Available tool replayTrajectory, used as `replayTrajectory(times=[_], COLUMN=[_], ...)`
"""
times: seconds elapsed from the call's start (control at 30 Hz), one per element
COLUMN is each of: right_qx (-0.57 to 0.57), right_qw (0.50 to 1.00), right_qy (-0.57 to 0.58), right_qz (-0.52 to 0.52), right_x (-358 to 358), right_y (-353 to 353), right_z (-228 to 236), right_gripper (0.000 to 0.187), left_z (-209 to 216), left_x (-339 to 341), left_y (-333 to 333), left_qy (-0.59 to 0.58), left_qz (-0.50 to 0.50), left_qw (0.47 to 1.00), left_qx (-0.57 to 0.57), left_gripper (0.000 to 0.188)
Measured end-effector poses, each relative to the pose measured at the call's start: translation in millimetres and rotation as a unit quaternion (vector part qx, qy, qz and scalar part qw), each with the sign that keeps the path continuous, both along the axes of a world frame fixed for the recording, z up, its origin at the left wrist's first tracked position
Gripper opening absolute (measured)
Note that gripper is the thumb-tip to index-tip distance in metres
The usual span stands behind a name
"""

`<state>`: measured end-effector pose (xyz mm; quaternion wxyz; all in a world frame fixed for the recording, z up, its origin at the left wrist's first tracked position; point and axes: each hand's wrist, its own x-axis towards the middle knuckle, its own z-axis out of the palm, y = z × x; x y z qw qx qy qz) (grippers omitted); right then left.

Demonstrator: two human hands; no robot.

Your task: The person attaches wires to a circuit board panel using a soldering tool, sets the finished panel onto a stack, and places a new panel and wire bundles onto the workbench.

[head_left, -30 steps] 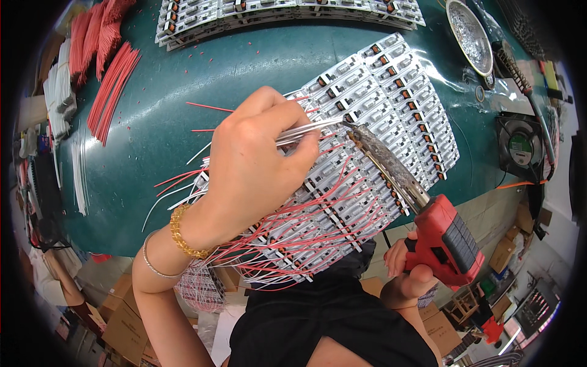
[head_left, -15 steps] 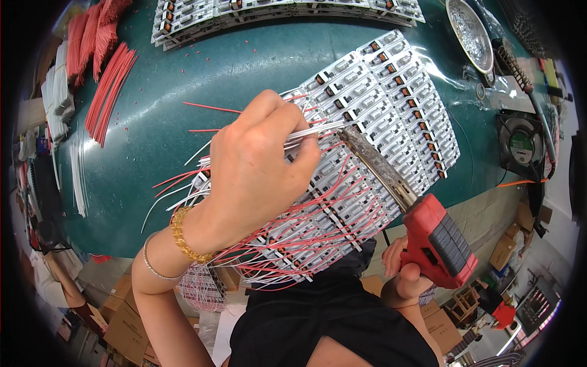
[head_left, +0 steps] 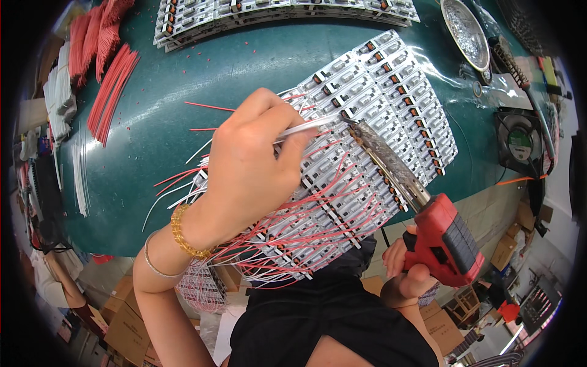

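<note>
A: Start with our fingers: what have we got?

B: Our left hand (head_left: pixel 251 150) pinches a slim bunch of white wires (head_left: pixel 313 124) between thumb and forefinger. Our right hand (head_left: pixel 403 269) is curled around the red handle of the soldering iron (head_left: pixel 417 194); the handle hides part of that grasp.

A: What has just changed?

B: Half a second ago our white wires looked more spread; now they lie closer together. The iron's tip (head_left: pixel 350 122) has shifted a little up and to the right, and the wire ends have moved up with it. We judge that the work has passed to a slightly different spot.

A: Do they touch?

B: They meet in our view, but we can't tell contact from closeness.

A: And the boards?

B: The sheet of boards (head_left: pixel 374 104) lies slanted beneath both, about where it was, red wires (head_left: pixel 293 214) trailing over its near part. Farther out on our green table (head_left: pixel 165 110) are a bundle of red wires (head_left: pixel 112 95) at left, stacked boards (head_left: pixel 278 19) behind, and a metal dish (head_left: pixel 488 61) at right.
</note>
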<state>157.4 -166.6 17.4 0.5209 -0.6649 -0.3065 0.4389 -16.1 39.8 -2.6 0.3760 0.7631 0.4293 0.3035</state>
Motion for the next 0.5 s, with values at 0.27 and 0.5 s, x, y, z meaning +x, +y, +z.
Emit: replayTrajectory(times=[0.27, 0.5], right_qx=[0.002, -0.028], right_qw=[1.000, 1.000], right_qy=[0.021, 0.009], right_qz=[-0.019, 0.009], right_x=[1, 6], right_y=[-8, -14], right_z=[3, -1], right_gripper=[0.089, 0.078], left_z=[6, 2], left_x=[5, 5], left_y=[-9, -10], left_qy=[0.006, 0.037], left_qz=[-0.022, -0.021], left_qw=[0.999, 0.999], left_qx=[-0.024, 0.010], left_gripper=[0.007, 0.007])
